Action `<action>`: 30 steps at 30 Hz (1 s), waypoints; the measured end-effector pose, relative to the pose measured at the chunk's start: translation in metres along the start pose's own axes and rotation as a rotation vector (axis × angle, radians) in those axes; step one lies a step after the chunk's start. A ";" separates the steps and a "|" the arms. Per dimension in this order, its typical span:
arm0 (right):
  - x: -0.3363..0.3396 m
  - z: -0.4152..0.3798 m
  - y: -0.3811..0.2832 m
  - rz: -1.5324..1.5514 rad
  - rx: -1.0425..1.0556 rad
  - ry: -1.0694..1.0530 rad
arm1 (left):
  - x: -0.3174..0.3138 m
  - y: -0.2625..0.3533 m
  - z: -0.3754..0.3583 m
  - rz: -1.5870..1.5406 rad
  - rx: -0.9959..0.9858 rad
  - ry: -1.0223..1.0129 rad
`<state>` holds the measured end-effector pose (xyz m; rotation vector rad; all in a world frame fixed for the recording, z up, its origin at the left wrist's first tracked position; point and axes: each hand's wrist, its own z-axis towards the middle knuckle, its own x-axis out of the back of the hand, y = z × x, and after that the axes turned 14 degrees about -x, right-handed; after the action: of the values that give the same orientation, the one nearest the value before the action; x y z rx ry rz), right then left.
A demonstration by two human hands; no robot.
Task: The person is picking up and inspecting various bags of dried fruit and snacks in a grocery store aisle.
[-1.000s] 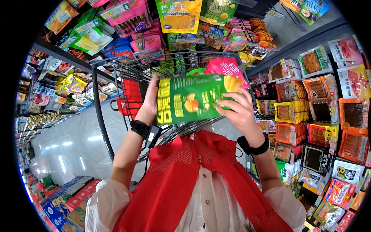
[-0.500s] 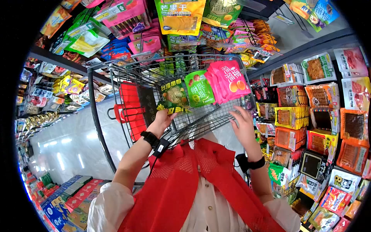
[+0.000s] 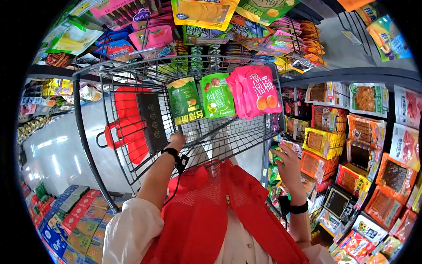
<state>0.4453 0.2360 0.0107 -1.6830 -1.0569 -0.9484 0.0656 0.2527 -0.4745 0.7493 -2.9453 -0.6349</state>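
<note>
A wire shopping cart (image 3: 206, 152) stands before me with snack bags in it. On the left side of its load lies a dark green and yellow bag (image 3: 183, 99), its back facing up. Beside that are a bright green bag (image 3: 217, 97) and a stack of pink bags with orange fruit on them (image 3: 259, 92). My left hand (image 3: 177, 141) is at the cart's near left part, just below the dark green bag and apart from it; its fingers are mostly hidden. To the right of the cart, my right hand (image 3: 288, 162) is raised with fingers loosely bent and apart, nothing visible in it.
A red object with a handle (image 3: 129, 127) and a dark box with lettering (image 3: 151, 121) are at the cart's left. Hanging snacks, including a dried mango bag (image 3: 204, 13), fill the rack ahead. Packed shelves (image 3: 365, 145) rise at right; stacked boxes (image 3: 83, 229) stand at lower left.
My left hand has let go of the dark green bag, which now lies turned over in the cart, and has drawn back slightly. My right hand has moved down and right, its fingers more bent.
</note>
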 end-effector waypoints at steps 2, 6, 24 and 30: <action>0.003 0.007 0.006 0.028 0.015 0.000 | -0.025 0.037 -0.077 0.161 -0.156 -0.129; 0.004 0.022 0.016 0.059 0.033 0.008 | -0.029 0.023 -0.050 0.288 -0.286 -0.403; 0.108 0.144 0.061 0.324 0.198 0.043 | -0.404 0.365 -0.367 0.642 -1.723 -0.548; 0.144 0.275 0.035 0.556 0.294 0.121 | -0.497 0.431 -0.315 0.682 -1.889 0.320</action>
<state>0.5642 0.5219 0.0503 -1.5297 -0.5630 -0.4968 0.3520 0.7096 0.0164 -0.3328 -1.0286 -2.0866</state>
